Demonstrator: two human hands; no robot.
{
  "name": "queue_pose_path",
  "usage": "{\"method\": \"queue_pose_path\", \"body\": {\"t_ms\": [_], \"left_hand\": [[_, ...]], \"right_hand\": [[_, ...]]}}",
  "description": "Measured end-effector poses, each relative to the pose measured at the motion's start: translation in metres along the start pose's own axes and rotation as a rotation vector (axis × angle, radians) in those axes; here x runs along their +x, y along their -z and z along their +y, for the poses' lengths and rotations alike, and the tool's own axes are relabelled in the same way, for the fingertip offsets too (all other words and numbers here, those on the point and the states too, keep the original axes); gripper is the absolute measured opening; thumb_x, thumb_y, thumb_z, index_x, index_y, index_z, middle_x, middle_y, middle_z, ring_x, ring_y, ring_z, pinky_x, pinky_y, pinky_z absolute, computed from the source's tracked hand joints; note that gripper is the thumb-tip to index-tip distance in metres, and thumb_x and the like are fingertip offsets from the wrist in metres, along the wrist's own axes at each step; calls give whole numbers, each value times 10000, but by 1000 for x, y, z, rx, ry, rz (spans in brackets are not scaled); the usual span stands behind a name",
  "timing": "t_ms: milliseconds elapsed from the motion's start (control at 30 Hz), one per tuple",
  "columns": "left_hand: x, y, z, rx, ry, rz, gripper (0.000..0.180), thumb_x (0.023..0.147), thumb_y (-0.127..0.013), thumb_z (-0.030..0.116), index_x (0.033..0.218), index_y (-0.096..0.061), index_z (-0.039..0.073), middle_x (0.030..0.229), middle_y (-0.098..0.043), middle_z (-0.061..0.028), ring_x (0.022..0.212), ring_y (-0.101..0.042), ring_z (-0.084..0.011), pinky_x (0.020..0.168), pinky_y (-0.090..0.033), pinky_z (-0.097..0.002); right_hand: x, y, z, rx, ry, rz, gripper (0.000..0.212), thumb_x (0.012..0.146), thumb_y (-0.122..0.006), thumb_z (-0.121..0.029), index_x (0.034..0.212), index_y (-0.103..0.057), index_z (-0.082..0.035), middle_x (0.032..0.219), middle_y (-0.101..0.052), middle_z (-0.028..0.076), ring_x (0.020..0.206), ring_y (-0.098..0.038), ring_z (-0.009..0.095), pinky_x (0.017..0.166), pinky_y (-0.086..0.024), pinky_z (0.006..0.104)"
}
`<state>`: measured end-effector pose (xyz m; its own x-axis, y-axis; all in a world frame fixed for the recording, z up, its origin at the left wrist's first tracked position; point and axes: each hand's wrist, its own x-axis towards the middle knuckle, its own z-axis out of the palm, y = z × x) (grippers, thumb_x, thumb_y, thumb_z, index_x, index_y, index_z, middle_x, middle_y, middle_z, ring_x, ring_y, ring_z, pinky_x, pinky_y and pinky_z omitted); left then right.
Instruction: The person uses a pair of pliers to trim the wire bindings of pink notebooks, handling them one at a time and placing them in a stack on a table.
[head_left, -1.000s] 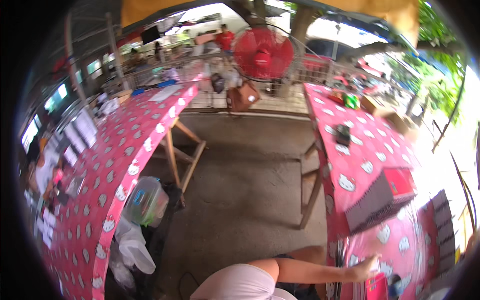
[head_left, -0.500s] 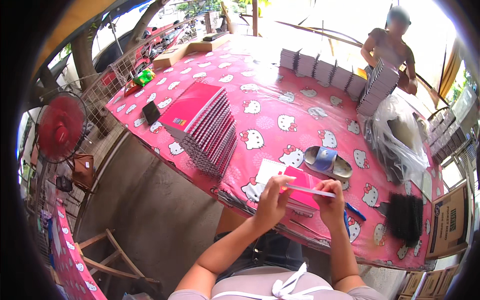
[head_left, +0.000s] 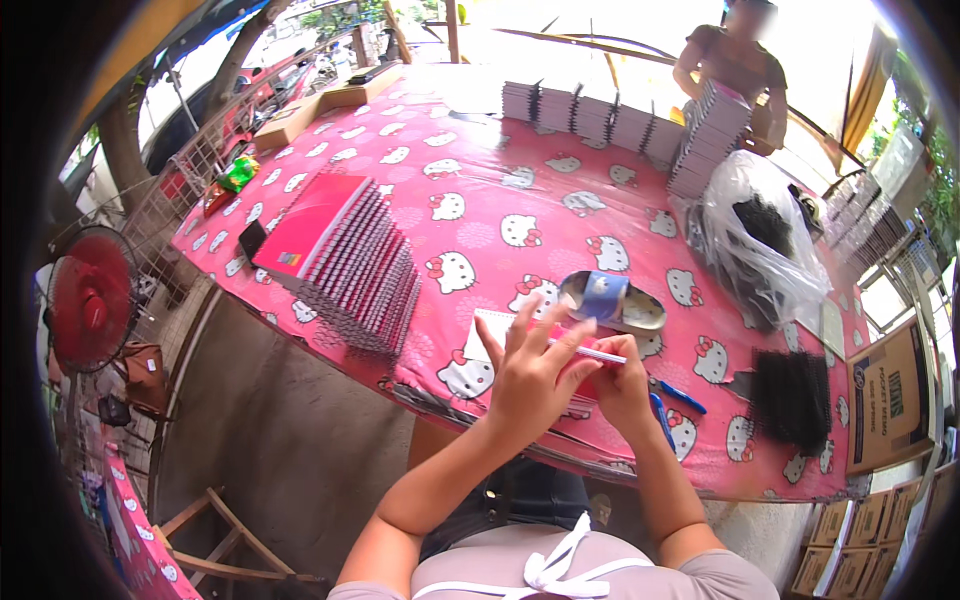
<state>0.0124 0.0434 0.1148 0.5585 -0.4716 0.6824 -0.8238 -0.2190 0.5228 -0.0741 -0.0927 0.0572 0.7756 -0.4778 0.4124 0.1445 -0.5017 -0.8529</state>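
Left hand (head_left: 535, 375) fingers spread, bracing a thin white-and-pink notebook (head_left: 520, 338); right hand (head_left: 620, 385) pinches its near edge — presumably steadying it. Blue pen (head_left: 668, 392) just beyond the right fingers.

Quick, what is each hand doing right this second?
Left hand: fingers spread, resting on the notebook.
Right hand: closed, pinching the notebook's thin edge.

view: one head-worn fisheye
position: above the near edge of the table (head_left: 480, 215)
facing: downward and across to the far edge
nearness: close to the hands, far corners small
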Motion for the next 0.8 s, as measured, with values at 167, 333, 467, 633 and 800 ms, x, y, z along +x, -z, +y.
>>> {"method": "queue_pose_path", "body": {"t_ms": [167,333,467,633,800], "left_hand": [[0,-16,-18,-118,7,-93,101,779,-714,265,793,-706,166,777,-661,61,856,-576,-154,960,-249,-518],[5,-22,-14,-101,-13,-89,92,745,-753,215,804,-720,153,790,-682,39,785,-567,-145,914,-284,-362],[3,-16,-20,-115,21,-77,92,730,-759,198,786,-705,151,781,-676,38,789,-575,-147,888,-297,-367],[-2,-29,-21,-154,23,-61,96,737,-747,230,773,-677,174,771,-654,48,815,-585,-151,822,-295,-372],[-6,-14,-15,-120,39,-84,168,789,-705,349,797,-654,189,792,-624,64,884,-535,-138,810,-275,-392]], "right_hand": [[8,124,35,-853,-89,246,399,661,-805,-192,935,-584,-7,974,-566,152,923,-555,314,812,-454,413],[-26,226,97,-1280,-704,314,399,717,-779,-266,970,-601,-13,990,-617,194,976,-602,363,814,-496,443],[-20,231,106,-1301,-559,272,113,760,-649,-123,826,-646,-32,864,-663,192,847,-644,376,755,-503,458],[-35,247,140,-1269,-393,212,202,702,-601,-101,870,-609,11,924,-586,228,865,-581,411,779,-474,480],[-28,231,119,-1025,-199,389,169,693,-589,-4,857,-618,26,824,-582,174,796,-589,328,712,-467,401]]}}
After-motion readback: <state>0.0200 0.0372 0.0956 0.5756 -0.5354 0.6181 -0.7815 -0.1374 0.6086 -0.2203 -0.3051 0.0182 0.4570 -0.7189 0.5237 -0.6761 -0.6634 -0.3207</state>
